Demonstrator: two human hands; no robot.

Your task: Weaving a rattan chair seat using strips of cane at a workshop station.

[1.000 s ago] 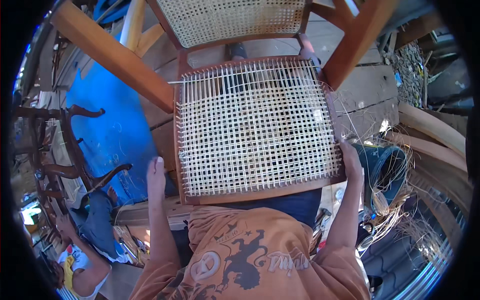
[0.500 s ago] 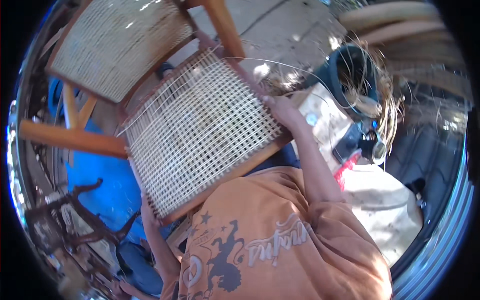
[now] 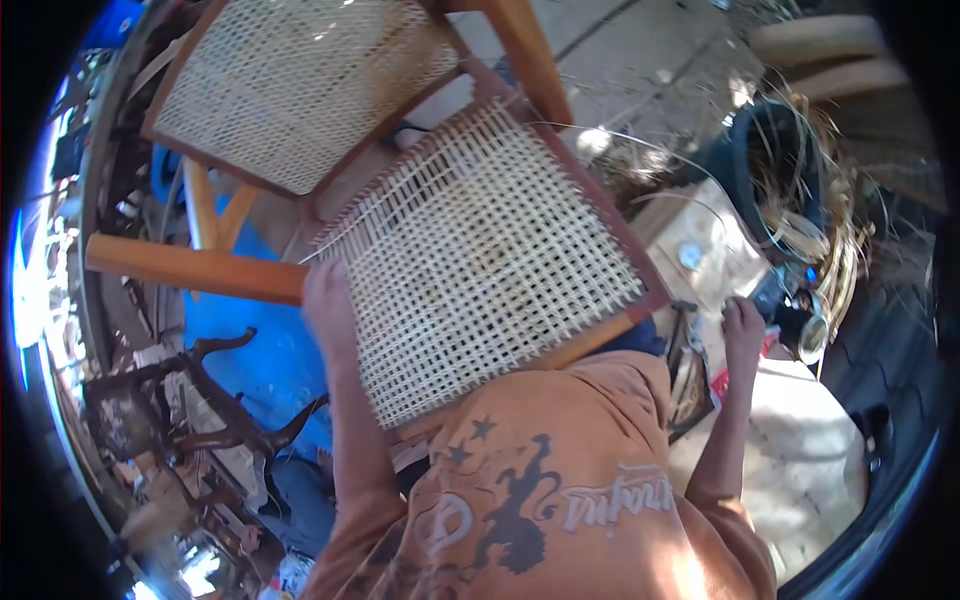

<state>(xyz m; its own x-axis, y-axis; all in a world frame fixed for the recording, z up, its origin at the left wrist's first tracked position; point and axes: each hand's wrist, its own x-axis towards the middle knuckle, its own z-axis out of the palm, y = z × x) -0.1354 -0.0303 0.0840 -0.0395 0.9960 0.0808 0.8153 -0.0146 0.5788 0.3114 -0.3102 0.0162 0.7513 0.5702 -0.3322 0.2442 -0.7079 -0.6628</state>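
A wooden chair lies tipped in front of me, its woven cane seat [image 3: 490, 270] facing up across my lap and its cane backrest [image 3: 300, 90] beyond at the upper left. At the seat's left edge is my left hand [image 3: 328, 300], close to the end of a loose cane strand. It is blurred, and its fingers are hard to make out. Away from the seat, my right hand [image 3: 741, 325] hovers over the pale surface at the right with its fingers curled in. Whatever it may hold is hidden. A long thin cane strand [image 3: 640, 140] arcs from the seat's far corner to the right.
To the right stand a dark green bucket [image 3: 735, 150] and a bundle of loose cane [image 3: 845, 270]. A pale board [image 3: 700, 235] lies before it, near a black object [image 3: 800, 325]. At left are a blue sheet [image 3: 240, 340] and a dark carved wooden frame [image 3: 180, 400].
My right hand has left the seat's right edge and moved right and nearer. The left hand has slid up along the seat's left edge. The view has shifted, so the chair appears further right.
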